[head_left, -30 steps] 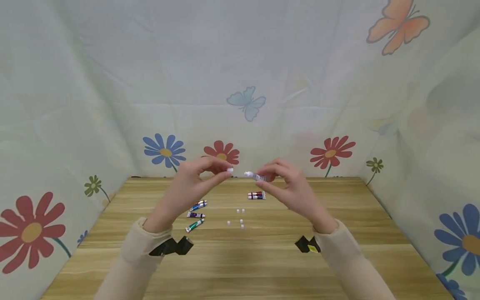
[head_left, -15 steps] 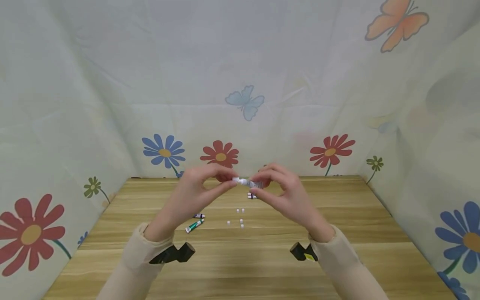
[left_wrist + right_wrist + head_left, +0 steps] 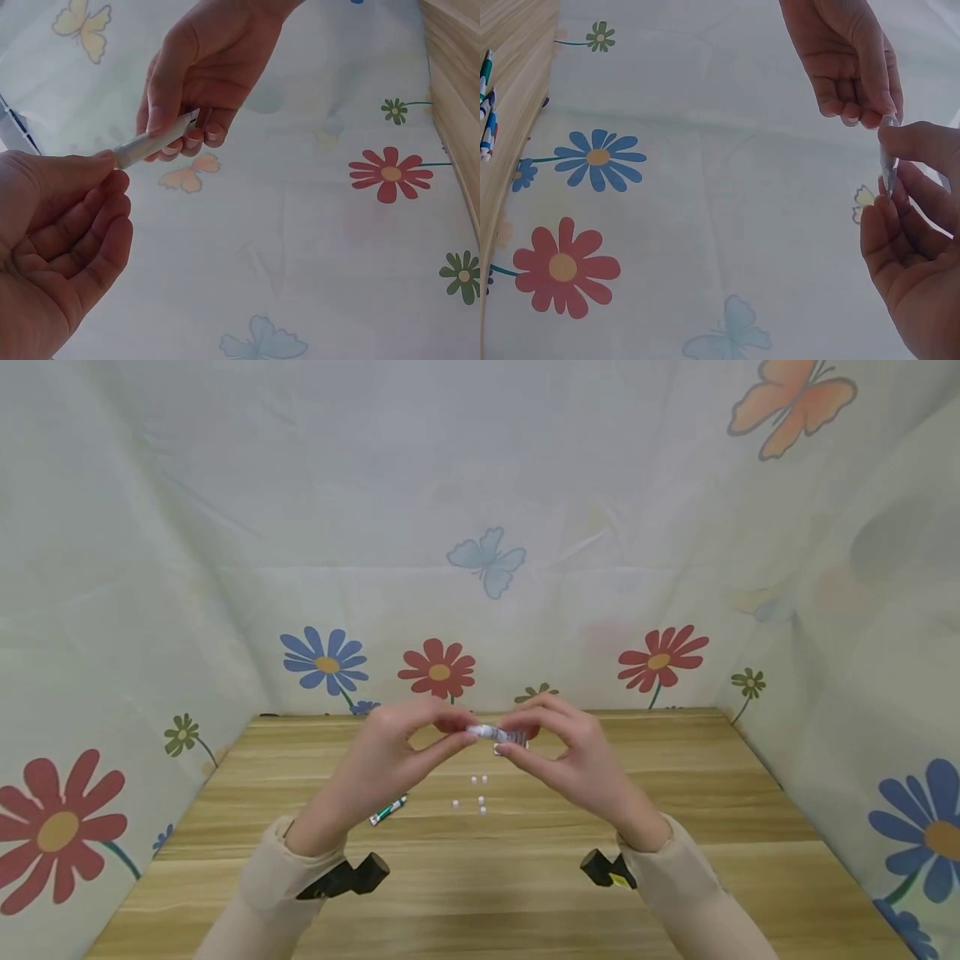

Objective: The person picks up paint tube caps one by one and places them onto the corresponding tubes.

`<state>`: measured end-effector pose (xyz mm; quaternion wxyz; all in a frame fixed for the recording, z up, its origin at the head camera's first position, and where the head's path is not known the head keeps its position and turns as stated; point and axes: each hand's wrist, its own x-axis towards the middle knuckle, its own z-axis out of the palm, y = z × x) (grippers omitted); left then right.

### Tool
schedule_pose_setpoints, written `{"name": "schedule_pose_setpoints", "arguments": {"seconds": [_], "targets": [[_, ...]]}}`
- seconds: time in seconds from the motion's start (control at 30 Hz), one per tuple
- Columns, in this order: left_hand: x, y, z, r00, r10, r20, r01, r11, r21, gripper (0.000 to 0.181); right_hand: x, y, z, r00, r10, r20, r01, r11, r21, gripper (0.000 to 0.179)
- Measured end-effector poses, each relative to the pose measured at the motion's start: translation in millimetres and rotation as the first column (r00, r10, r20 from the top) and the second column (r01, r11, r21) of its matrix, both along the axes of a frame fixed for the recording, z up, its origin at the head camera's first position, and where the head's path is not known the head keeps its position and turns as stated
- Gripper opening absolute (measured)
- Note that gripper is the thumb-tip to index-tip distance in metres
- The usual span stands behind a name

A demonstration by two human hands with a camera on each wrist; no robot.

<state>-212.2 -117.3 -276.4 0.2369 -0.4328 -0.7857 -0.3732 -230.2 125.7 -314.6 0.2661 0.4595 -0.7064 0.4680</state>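
Note:
Above the table, my right hand (image 3: 581, 747) pinches a small white paint tube (image 3: 495, 734) between thumb and fingers, its neck toward the left. My left hand (image 3: 393, 752) pinches the small white cap (image 3: 472, 730) right at the tube's neck, and its fingertips mostly hide the cap. In the left wrist view the tube (image 3: 146, 147) spans both hands in one line. The right wrist view shows the tube (image 3: 888, 161) nearly edge-on, with the other hand's fingers at its far end.
Several loose white caps (image 3: 482, 800) lie on the wooden table (image 3: 480, 877) below the hands. A green paint tube (image 3: 387, 810) is at left; a blue tube (image 3: 490, 135) shows near it in the right wrist view. A flowered cloth (image 3: 480, 485) surrounds the table.
A second ago cap and tube were apart; the hands have come together and the cap now meets the tube's neck. Both hands are slightly lower and hide more of the tubes on the table.

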Motion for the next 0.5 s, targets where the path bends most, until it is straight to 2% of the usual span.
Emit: {"name": "schedule_pose_setpoints", "arguments": {"seconds": [0.13, 0.33, 0.5], "targets": [[0.3, 3.0, -1.5, 1.000, 0.004, -0.010, -0.003, 1.000, 0.018, 0.018, 1.1, 0.1, 0.8, 1.000, -0.011, -0.028, 0.011, 1.000, -0.005, 0.028], [-0.5, 6.1, -6.4, 1.000, 0.024, 0.013, -0.025, 0.999, 0.036, 0.017, 1.6, -0.7, -3.2, 0.993, -0.057, -0.106, 0.056, 0.998, -0.010, 0.022], [-2.2, 6.4, -9.5, 0.999, 0.037, 0.034, -0.039, 0.998, 0.048, 0.015, 3.5, -2.7, -4.8, 0.958, -0.128, -0.257, 0.135, 0.991, 0.008, 0.022]]}}
